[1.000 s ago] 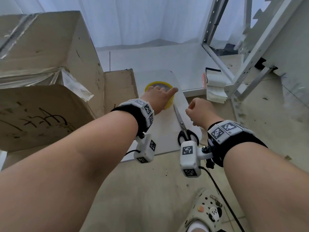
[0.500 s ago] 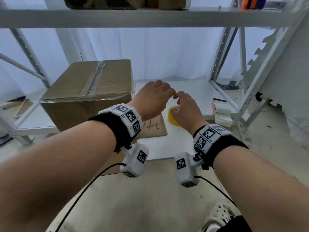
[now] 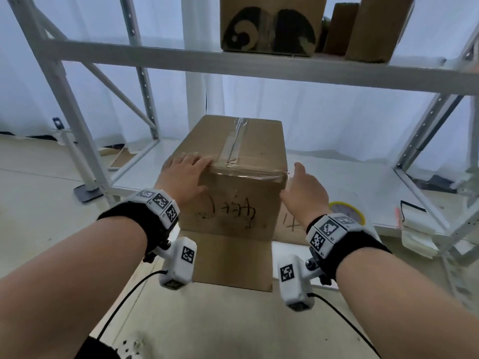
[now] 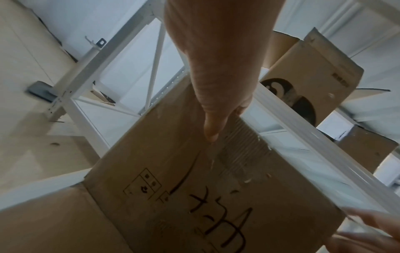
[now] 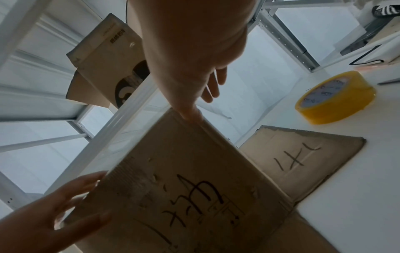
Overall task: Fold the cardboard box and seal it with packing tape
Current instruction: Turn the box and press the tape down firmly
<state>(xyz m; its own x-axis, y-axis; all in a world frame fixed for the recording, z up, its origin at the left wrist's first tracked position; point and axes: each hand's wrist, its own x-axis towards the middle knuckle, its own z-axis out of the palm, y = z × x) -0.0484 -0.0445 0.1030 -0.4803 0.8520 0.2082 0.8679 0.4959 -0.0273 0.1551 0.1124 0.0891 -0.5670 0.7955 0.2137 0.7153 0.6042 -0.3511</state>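
A brown cardboard box [image 3: 233, 146] stands upright on the low white shelf [image 3: 337, 182], clear tape running along its top seam and front edge. My left hand [image 3: 186, 172] lies over the box's top left corner, fingers flat on top and thumb [image 4: 214, 119] on the handwritten front face. My right hand [image 3: 303, 190] is flat against the box's right side, fingers straight. One bottom flap [image 3: 233, 260] hangs toward me; another [image 5: 303, 157] lies on the shelf to the right. A yellow tape roll [image 3: 347, 213] sits on the shelf behind my right wrist, held by neither hand.
A white metal rack surrounds the box; its upper shelf beam [image 3: 259, 63] carries several cardboard boxes [image 3: 269, 24] just above. A rack post [image 3: 77, 141] stands at the left. A stack of white pads [image 3: 414, 229] sits at the right edge. Beige floor lies below.
Both hands left the tape roll and scissors area and moved up and left onto the box, one at each side. The head view rose from the shelf surface to the rack.
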